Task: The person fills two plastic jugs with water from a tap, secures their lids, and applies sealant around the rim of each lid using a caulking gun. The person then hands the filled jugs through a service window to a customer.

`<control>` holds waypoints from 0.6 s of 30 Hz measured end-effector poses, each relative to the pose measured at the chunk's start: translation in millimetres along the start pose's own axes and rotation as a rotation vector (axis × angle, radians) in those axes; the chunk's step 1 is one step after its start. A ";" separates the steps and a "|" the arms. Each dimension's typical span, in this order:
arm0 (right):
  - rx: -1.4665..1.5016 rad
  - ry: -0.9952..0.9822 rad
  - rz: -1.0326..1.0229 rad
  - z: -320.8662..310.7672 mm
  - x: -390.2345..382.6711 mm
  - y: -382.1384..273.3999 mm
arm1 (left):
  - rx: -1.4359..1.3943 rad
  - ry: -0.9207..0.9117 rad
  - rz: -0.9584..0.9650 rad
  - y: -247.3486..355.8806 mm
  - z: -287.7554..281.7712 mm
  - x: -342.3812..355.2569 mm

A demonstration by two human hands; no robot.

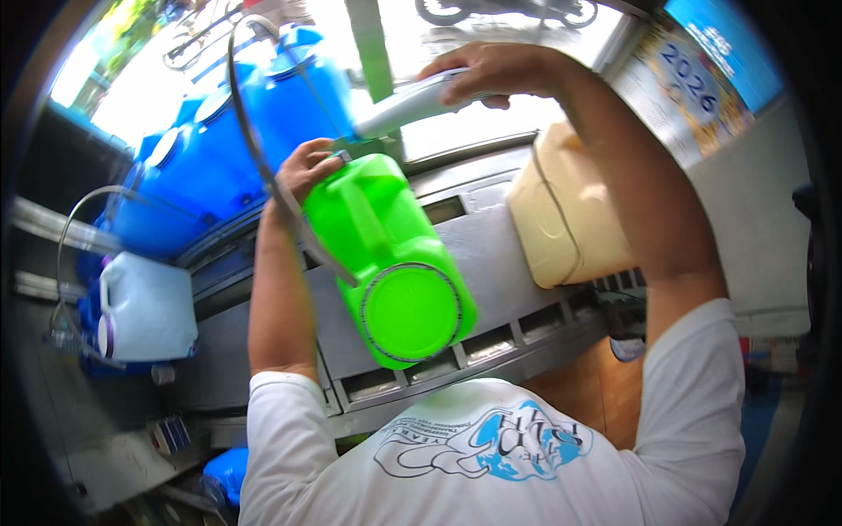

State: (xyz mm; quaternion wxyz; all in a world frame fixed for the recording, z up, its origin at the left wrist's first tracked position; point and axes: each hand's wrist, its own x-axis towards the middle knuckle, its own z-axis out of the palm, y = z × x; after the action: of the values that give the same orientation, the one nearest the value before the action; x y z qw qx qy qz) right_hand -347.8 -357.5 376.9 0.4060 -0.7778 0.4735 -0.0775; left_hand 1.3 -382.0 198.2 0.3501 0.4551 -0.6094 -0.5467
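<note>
A bright green plastic water jug (pixel 386 230) with a moulded handle stands or lies on the metal counter; I cannot tell which. Its large round cap (pixel 410 312) faces me. At the jug's far left corner, beside a small greyish fitting, my left hand (pixel 309 168) is closed with bent fingers; exactly what lies under the fingertips is hidden. Higher and to the right, my right hand (pixel 502 70) wraps round a long, white, tube-shaped tool (pixel 408 107). Its narrower end points down at the jug's far end, near my left hand. Motion blurs its details.
Several large blue containers (pixel 298 96) stand far left. A pale jug (pixel 153 307) sits at the left, and a cream container (pixel 570 210) right of the green jug. A grey hose (pixel 254 145) loops down across the green jug's left side. The grey counter (pixel 478 250) has slots along its near edge.
</note>
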 end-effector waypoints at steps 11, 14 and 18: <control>1.037 0.629 -0.150 105.9 -316.4 111.0 | 0.212 -0.158 0.032 -4.6 -19.8 21.0; 1.003 0.876 0.103 117.4 -413.1 157.5 | 0.300 -0.148 0.036 16.3 -9.6 16.3; 1.092 0.956 0.368 131.9 -466.3 250.8 | 0.678 -0.096 -0.219 24.0 -26.7 31.4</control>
State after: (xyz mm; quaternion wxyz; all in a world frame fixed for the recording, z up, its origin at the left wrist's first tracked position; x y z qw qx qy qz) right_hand -701.8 33.2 236.3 0.4909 -0.2553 0.6149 -0.5620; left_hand 11.1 -421.0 223.8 0.0894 0.5820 -0.7195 -0.3683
